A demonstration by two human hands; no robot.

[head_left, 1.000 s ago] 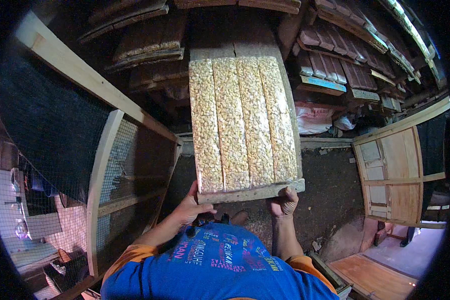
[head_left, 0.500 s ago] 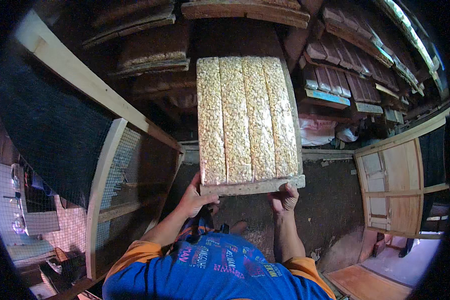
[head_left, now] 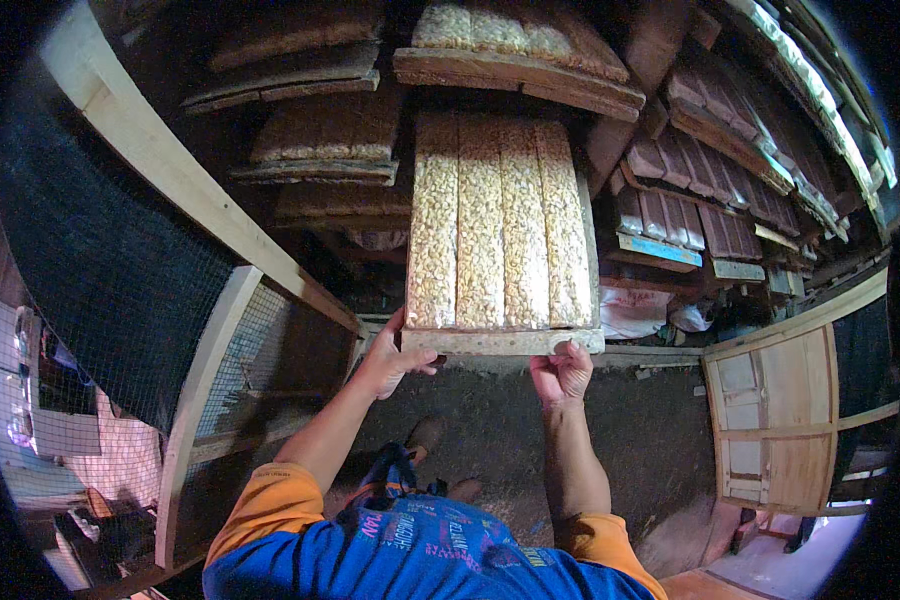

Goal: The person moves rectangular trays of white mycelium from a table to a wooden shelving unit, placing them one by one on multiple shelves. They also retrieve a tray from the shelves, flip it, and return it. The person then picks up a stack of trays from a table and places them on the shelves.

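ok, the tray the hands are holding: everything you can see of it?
The tray is a long, weathered wooden board with a thick front edge. Four pale, lumpy strips lie lengthwise on it, side by side, covering the visible top. It is held about level, its far end reaching in among dark stacked trays. The left hand and right hand grip its near corners.
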